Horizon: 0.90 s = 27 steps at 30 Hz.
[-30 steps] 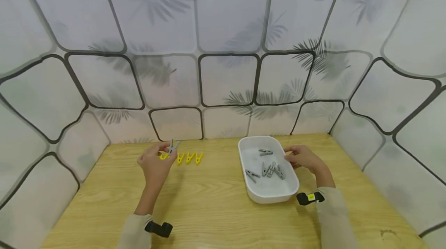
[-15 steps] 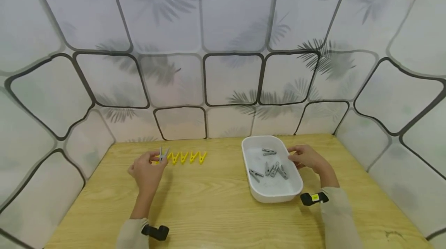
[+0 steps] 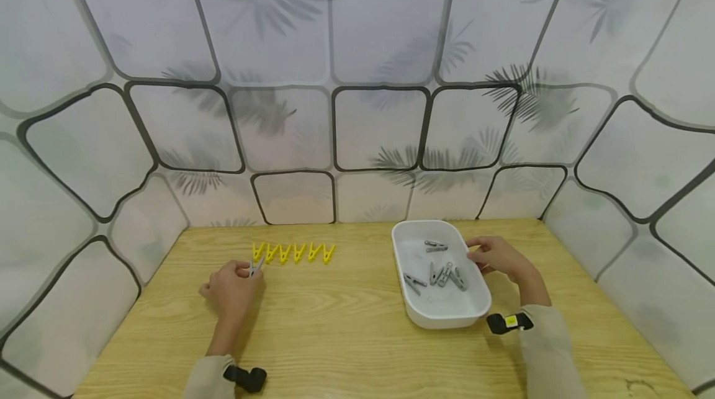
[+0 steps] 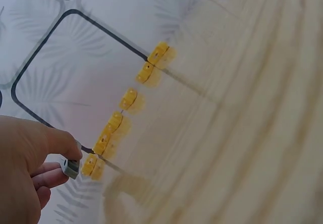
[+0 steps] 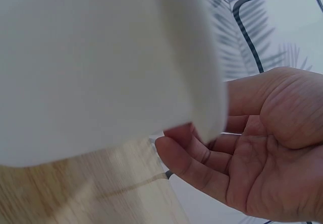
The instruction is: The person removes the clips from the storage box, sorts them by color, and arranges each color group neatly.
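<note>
My left hand (image 3: 230, 287) pinches a grey clothespin (image 3: 255, 267) between thumb and fingers, low over the wooden table (image 3: 335, 337), just in front of the left end of a row of yellow clothespins (image 3: 292, 252). The left wrist view shows the grey clothespin (image 4: 70, 167) beside the nearest yellow clothespin (image 4: 91, 164). My right hand (image 3: 497, 256) rests against the right rim of a white tray (image 3: 444, 317) that holds several grey clothespins (image 3: 444, 275). In the right wrist view the right hand (image 5: 242, 153) has loosely curled fingers beside the tray wall (image 5: 101, 67) and holds nothing.
Patterned wall panels (image 3: 357, 76) enclose the table at the back and on both sides. Bare wood lies between the row of yellow pins and the tray, and along the front of the table.
My left hand has carried the grey clothespin leftward and down, from above the yellow row to the table in front of its left end. The right hand has stayed at the tray rim.
</note>
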Tool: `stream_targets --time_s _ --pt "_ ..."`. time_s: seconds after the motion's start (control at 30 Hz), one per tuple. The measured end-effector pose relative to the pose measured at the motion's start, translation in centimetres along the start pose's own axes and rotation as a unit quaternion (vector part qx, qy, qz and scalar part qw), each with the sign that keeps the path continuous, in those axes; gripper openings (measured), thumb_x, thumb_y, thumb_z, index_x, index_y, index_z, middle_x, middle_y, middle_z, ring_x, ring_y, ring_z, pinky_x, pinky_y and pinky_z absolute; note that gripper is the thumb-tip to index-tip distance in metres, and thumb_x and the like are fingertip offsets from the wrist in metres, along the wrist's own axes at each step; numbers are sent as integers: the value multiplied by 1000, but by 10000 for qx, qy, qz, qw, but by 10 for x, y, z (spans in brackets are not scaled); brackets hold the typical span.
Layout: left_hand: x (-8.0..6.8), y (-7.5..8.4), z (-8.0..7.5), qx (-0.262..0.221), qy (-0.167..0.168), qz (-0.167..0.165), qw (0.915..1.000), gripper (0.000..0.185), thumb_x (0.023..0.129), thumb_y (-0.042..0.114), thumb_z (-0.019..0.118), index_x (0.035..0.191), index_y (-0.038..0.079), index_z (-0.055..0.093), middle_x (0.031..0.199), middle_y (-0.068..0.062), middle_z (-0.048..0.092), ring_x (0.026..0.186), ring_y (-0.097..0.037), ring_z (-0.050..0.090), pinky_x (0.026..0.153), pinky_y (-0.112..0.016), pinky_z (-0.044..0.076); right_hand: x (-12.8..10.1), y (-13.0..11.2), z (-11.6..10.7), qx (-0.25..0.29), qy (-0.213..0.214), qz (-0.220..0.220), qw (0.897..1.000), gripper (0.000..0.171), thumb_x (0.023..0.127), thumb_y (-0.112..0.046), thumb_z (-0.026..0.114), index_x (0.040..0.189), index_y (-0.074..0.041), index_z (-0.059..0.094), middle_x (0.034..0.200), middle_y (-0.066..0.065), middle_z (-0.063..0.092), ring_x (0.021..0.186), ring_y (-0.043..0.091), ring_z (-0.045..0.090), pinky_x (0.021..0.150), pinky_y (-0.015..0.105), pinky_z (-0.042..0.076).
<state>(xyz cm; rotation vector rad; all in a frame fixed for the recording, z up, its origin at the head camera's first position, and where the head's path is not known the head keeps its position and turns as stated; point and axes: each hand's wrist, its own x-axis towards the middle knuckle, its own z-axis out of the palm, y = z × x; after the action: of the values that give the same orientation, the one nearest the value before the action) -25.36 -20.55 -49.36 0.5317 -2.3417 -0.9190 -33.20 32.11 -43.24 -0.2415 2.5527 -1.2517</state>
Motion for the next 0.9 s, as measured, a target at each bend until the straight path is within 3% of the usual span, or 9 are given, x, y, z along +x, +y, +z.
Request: stream_targets --time_s 0.23,0.53,0.77,0.9 --pt "-2 -4 -3 209 -193 -292 9992 29 82 20 76 100 -2 72 91 -21 74 95 -45 59 95 -64 25 1 1 0 -34 -22 -45 10000 46 101 -10 59 139 13 50 101 17 70 85 18 69 78 41 60" --pt "-1 -12 -2 283 -456 -433 9976 33 84 25 73 104 -1 68 95 -21 71 97 -45 55 97 -66 20 0 -1 0 -57 -22 120 9999 48 101 -13 59 141 12 49 102 18 69 82 19 68 77 41 60" --pt "1 -12 -2 296 -860 -694 9934 50 83 28 68 124 1 59 104 -23 69 105 -49 50 95 -66 20 0 -1 -1 -75 -48 55 9999 47 102 -13 58 140 13 49 101 18 69 84 20 68 78 42 60" --pt "2 -9 -4 299 -882 -706 9931 60 82 27 70 134 1 51 108 -25 64 106 -49 50 95 -66 21 0 -1 -1 -71 -58 43 9999 48 102 -12 58 141 13 48 102 19 69 84 20 69 78 42 60"
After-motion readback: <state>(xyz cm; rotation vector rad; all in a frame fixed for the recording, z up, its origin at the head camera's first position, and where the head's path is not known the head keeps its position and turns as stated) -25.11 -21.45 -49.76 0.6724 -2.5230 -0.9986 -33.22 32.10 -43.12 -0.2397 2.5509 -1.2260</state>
